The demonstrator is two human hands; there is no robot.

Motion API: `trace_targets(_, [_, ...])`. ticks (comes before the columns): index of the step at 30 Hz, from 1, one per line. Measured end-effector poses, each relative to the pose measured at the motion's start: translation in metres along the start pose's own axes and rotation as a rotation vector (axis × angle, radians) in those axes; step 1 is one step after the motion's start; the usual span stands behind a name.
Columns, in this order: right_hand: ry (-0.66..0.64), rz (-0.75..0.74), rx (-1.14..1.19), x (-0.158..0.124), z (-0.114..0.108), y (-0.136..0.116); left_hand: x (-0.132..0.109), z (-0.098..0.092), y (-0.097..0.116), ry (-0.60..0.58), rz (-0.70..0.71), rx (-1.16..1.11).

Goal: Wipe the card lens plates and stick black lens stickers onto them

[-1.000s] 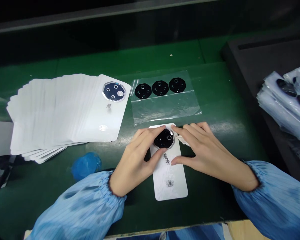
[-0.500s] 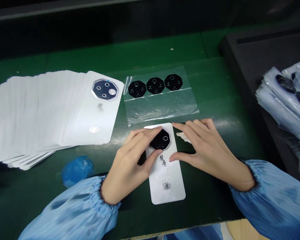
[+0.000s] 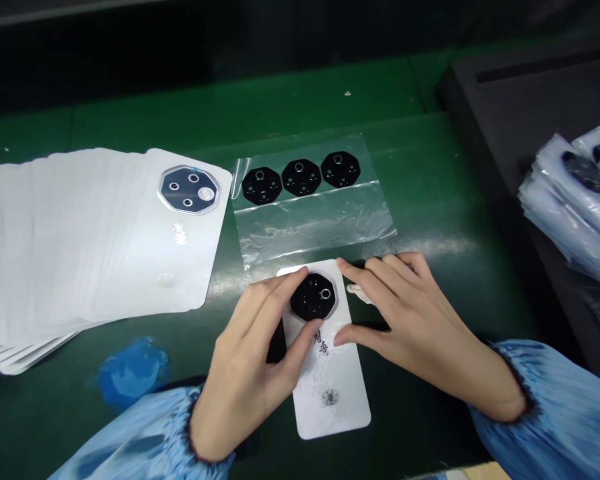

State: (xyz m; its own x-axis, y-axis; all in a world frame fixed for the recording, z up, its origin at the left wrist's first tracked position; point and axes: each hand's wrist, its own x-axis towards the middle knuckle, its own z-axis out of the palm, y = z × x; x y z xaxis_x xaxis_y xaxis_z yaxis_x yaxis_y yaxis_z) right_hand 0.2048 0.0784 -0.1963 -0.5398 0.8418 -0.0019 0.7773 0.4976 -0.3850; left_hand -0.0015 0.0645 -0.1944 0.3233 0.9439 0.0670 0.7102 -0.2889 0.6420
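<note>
A white phone back cover [image 3: 330, 380] lies lengthwise on the green mat [image 3: 420, 193], with a black octagonal camera lens piece [image 3: 313, 297] set in its top. My left hand [image 3: 253, 370] pinches that lens piece between forefinger and thumb. My right hand [image 3: 410, 320] rests on the cover's right edge, fingers stretched out, thumb pressing the cover below the lens piece. A small white scrap [image 3: 357, 291] peeks out under its fingers.
A clear film sheet [image 3: 320, 220] carrying three black lens pieces [image 3: 301, 177] lies just beyond the cover. A fanned stack of white back covers [image 3: 80, 247] fills the left. A blue film scrap [image 3: 130, 373] sits near my left sleeve. Bagged parts [image 3: 580, 200] lie on a black tray at right.
My view has shifted, so everything sits lower and further left in frame. Both hands stay on the cover and lens piece; my left fingers have closed tighter around the lens piece.
</note>
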Motion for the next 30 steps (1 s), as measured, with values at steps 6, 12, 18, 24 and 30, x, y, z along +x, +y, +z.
trace_targets(6, [-0.005, -0.003, -0.015, 0.0004, -0.0006, 0.0, 0.0014, -0.0011, 0.0009, -0.02, -0.045, -0.024])
trace_targets(12, [-0.004, -0.007, -0.013, -0.0001, -0.0004, -0.0002, 0.0027, -0.0015, -0.0011, -0.019, -0.022, -0.042])
trace_targets(18, [0.003, -0.009, -0.014, -0.0003, 0.0016, 0.0005, 0.0038, -0.0016, 0.0005, -0.011, 0.005, -0.017])
trace_targets(24, [-0.016, -0.002, -0.03, -0.0009, 0.0003, 0.0003, 0.006, -0.0006, 0.0045, -0.005, -0.059, -0.04])
trace_targets(30, [-0.009, -0.015, -0.033, -0.0007, -0.0002, 0.0003, 0.0059, -0.0016, 0.0052, 0.01, -0.097, -0.098])
